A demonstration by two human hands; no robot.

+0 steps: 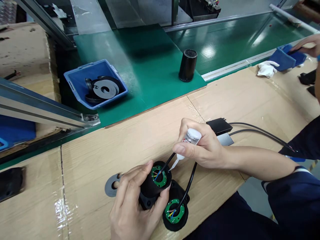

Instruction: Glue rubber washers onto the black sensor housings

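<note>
My left hand (136,203) is wrapped round a black cylindrical housing (150,186), whose top shows a green ring-shaped circuit board with thin coloured wires and a black cable. In my right hand (203,146) a small white glue bottle (190,139) is tipped down, its thin nozzle at the housing's rim beside the board. Whether any glue is coming out is too small to tell. Close to my left hand, a second black housing (175,225) with a similar board and cable stands on the table. Partly hidden behind my left fingers lies a flat grey ring (110,186).
A blue bin (95,83) holding black and grey round parts and a black cylinder (188,65) stand on the green mat. Black and silver boxes (220,126) with cables lie right. At far right, another person's hand (308,45) reaches to a blue bin (285,58) near a white glove (267,69).
</note>
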